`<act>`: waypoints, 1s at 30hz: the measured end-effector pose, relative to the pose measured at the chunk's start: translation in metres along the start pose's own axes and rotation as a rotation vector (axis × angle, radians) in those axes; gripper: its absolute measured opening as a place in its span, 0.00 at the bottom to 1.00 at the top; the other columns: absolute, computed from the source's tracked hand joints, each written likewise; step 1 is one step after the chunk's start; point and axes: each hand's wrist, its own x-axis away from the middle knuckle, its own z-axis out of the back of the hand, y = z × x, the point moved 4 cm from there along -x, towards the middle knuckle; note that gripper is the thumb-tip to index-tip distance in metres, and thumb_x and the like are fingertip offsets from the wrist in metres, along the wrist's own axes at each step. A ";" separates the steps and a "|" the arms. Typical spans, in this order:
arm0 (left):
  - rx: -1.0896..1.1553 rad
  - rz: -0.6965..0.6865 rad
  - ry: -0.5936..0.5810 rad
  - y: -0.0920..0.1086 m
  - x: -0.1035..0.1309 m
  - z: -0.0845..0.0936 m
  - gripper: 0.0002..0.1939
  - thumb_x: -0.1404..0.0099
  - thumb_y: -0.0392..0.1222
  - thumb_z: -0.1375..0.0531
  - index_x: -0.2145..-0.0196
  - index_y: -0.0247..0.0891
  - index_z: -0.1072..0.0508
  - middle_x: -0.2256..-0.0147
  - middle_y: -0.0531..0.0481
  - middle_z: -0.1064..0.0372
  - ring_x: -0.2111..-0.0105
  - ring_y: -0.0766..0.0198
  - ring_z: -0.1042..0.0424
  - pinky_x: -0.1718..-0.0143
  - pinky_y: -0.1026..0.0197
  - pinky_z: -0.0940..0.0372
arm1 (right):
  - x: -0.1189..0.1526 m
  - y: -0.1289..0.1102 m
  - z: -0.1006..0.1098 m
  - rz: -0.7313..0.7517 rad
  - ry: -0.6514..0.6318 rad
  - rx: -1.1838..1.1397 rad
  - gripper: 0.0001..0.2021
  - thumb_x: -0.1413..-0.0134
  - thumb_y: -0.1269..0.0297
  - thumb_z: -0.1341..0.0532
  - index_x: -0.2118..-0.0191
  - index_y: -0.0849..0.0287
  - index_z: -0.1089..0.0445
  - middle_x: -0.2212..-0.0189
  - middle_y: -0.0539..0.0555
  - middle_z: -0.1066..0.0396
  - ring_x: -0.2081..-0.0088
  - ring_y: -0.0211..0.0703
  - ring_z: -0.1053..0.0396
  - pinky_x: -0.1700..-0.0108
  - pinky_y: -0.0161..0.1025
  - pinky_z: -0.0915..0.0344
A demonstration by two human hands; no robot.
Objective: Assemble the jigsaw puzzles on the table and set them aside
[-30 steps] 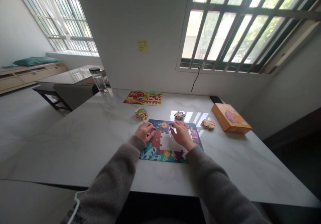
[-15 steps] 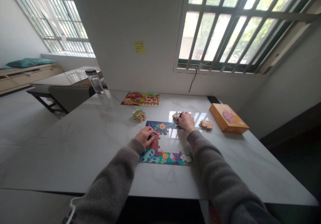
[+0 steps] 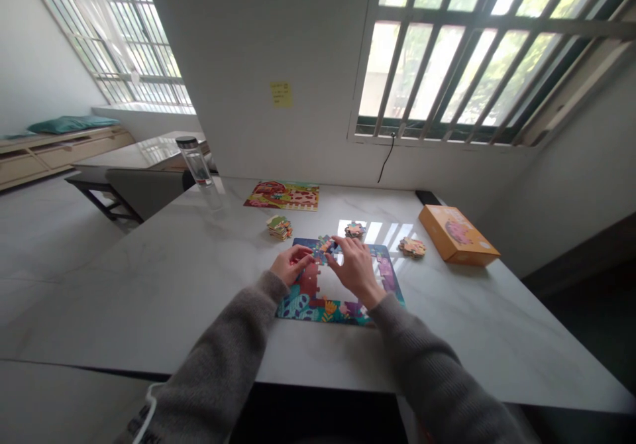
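Head view: a white, marble-patterned table [image 3: 199, 285] is seen from above, with two hands at work over it.
Jigsaw puzzle: a partly assembled, flat puzzle with blue, teal and reddish-brown areas [image 3: 309, 281] is placed on the near part of the table; its middle is unfilled, and the white table surface is seen through it.
Right hand: a small, dark blue and orange jigsaw piece [image 3: 326, 245] is pinched between the thumb and fingers of the right hand [image 3: 356, 266], above the upper part of the puzzle.
Left hand: the left hand [image 3: 291, 265] is placed at the upper left part of the puzzle, with bent fingers near the pinched piece; whether this piece is touched by them cannot be told.
Loose pieces: three stacks are laid out behind the puzzle: a green and cream stack [image 3: 279, 227] at the left, a blue and orange stack [image 3: 354, 230] just beyond the right hand, and a yellowish-pink stack [image 3: 412, 248] further right.
Farm picture: a flat, rectangular red and green sheet [image 3: 282, 195] is laid near the wall.
Box: an orange rectangular box with a pink pig [image 3: 457, 234] is placed at the right.
Bottle: a clear, dark-lidded bottle [image 3: 195, 161] is stood at the far left corner.
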 end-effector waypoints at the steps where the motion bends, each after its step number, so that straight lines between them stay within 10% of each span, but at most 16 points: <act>1: 0.061 0.012 -0.013 -0.001 0.000 -0.002 0.25 0.39 0.61 0.38 0.57 0.35 0.27 0.64 0.44 0.21 0.62 0.54 0.22 0.60 0.56 0.30 | 0.006 -0.008 -0.002 0.013 -0.002 -0.014 0.20 0.36 0.56 0.41 0.42 0.57 0.34 0.51 0.60 0.27 0.50 0.54 0.34 0.48 0.47 0.43; 13: 0.108 -0.010 -0.029 0.007 0.003 -0.008 0.19 0.39 0.57 0.37 0.64 0.36 0.29 0.70 0.49 0.25 0.69 0.60 0.25 0.65 0.59 0.30 | 0.026 -0.018 -0.020 -0.074 -0.013 -0.326 0.24 0.37 0.61 0.41 0.37 0.54 0.40 0.52 0.60 0.30 0.60 0.48 0.30 0.57 0.44 0.33; 18: -0.030 -0.036 -0.004 0.009 0.005 -0.008 0.15 0.36 0.52 0.40 0.66 0.36 0.26 0.72 0.50 0.26 0.71 0.62 0.26 0.68 0.61 0.32 | 0.026 -0.008 -0.025 -0.179 -0.072 -0.609 0.07 0.38 0.62 0.43 0.60 0.56 0.30 0.70 0.51 0.28 0.70 0.41 0.32 0.66 0.37 0.36; 30: -0.549 -0.482 0.029 0.022 0.013 -0.009 0.30 0.42 0.47 0.33 0.42 0.42 0.30 0.50 0.41 0.35 0.51 0.49 0.36 0.47 0.47 0.35 | 0.026 0.008 -0.046 -0.523 -0.154 -1.145 0.19 0.53 0.46 0.33 0.74 0.58 0.32 0.79 0.49 0.29 0.77 0.36 0.35 0.72 0.34 0.41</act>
